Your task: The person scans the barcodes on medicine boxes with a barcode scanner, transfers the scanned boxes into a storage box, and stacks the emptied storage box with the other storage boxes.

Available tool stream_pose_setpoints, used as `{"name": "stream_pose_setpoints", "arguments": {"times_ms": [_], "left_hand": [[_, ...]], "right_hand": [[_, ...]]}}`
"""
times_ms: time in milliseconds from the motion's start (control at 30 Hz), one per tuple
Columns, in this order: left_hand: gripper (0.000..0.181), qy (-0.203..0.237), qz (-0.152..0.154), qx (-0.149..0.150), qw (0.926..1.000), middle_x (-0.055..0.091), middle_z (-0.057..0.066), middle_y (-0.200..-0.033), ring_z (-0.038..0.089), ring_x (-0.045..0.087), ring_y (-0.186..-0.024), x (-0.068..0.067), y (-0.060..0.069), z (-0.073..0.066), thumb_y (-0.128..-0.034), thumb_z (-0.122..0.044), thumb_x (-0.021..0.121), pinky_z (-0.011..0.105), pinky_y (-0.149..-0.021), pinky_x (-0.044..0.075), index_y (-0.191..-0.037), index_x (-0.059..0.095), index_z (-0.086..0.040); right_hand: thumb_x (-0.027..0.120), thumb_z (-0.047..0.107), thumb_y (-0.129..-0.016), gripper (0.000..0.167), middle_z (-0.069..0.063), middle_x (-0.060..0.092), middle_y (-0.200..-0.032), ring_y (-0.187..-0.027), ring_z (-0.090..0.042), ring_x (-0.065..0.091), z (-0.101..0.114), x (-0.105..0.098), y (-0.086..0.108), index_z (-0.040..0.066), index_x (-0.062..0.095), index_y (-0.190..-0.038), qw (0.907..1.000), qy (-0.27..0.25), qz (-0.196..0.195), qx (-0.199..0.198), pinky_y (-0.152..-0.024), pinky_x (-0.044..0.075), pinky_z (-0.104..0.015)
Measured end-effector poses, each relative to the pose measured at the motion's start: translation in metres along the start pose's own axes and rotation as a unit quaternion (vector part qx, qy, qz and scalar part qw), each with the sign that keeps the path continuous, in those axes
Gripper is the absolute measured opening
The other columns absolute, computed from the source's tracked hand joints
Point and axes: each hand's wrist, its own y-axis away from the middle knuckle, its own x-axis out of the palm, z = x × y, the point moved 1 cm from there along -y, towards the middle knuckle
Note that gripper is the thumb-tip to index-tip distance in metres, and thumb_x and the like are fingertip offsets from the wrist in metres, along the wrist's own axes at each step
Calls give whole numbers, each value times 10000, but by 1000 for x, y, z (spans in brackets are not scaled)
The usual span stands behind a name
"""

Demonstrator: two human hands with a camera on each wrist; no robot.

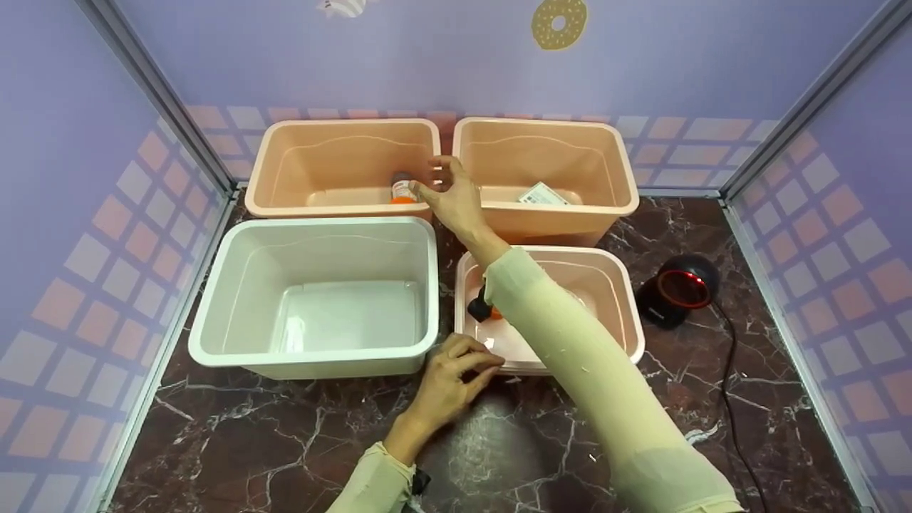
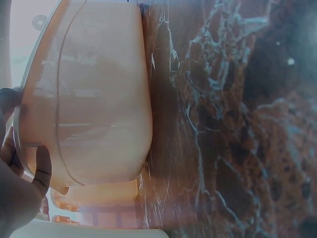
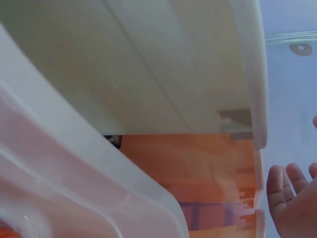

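My left hand (image 1: 449, 374) grips the rim of a small pale pink bin (image 1: 627, 342) at its front left corner. In the left wrist view, the thumb lies against the outside of the bin wall (image 2: 99, 99). My right hand (image 1: 456, 199) is over the gap between two orange bins, fingers apart and holding nothing. Just left of its thumb, a white bottle with an orange lower part (image 1: 402, 189) is inside the back left bin (image 1: 342, 210). A white box (image 1: 543, 194) lies in the back right bin (image 1: 570, 209). Something orange (image 1: 496, 313) in the small bin is mostly hidden by my right sleeve.
A large white bin (image 1: 313, 355) stands at the front left, close beside the small one. On the right is a black scanner (image 1: 680, 288) with a red glow and a cable (image 1: 728, 399). Purple panels (image 1: 819, 178) enclose the dark marble surface (image 1: 285, 442) at the back and sides.
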Motion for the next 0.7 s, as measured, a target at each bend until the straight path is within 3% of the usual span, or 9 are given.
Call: {"name": "stream_pose_setpoints", "arguments": {"times_ms": [33, 133, 233, 367, 700], "left_hand": [[96, 0, 0, 1, 10000, 677, -31, -925, 143, 597, -936, 0, 0, 0, -860, -166, 780, 273, -851, 484, -955, 783, -181], [96, 11, -9, -17, 10000, 678, -33, -921, 143, 598, -941, 1, 0, 0, -859, -164, 782, 273, -857, 484, -953, 785, -182], [93, 16, 2, -65, 10000, 682, -42, -925, 137, 601, -954, 0, 0, 0, -867, -175, 777, 269, -867, 486, -958, 786, -189], [93, 13, 27, -114, 9999, 685, -53, -936, 126, 601, -964, 0, 0, -1, -876, -187, 771, 262, -875, 484, -967, 786, -199], [94, 36, 0, -56, 10000, 681, -41, -932, 135, 594, -957, -1, -1, -1, -871, -160, 770, 270, -867, 481, -962, 785, -180]], "right_hand": [[741, 206, -898, 366, -37, 684, -1111, -957, -138, 643, -2, 0, -1, 149, 590, -1226, 10000, 33, 10, 67, -876, 512, -202], [770, 177, -871, 461, -69, 685, -1169, -988, -188, 662, -41, 9, -34, 139, 573, -1286, 9986, 303, 31, 439, -879, 535, -251], [796, 194, -848, 470, -68, 691, -1110, -928, -170, 668, -60, 8, -40, 136, 587, -1265, 9999, 69, -29, 122, -844, 539, -234], [802, 207, -846, 478, -90, 688, -1093, -915, -175, 667, -63, 3, -35, 114, 587, -1263, 9996, -246, -29, -99, -835, 544, -234], [794, 186, -844, 502, -119, 687, -1094, -923, -188, 665, -64, -8, -30, 77, 571, -1281, 9998, -200, -14, -38, -849, 547, -247]]}}
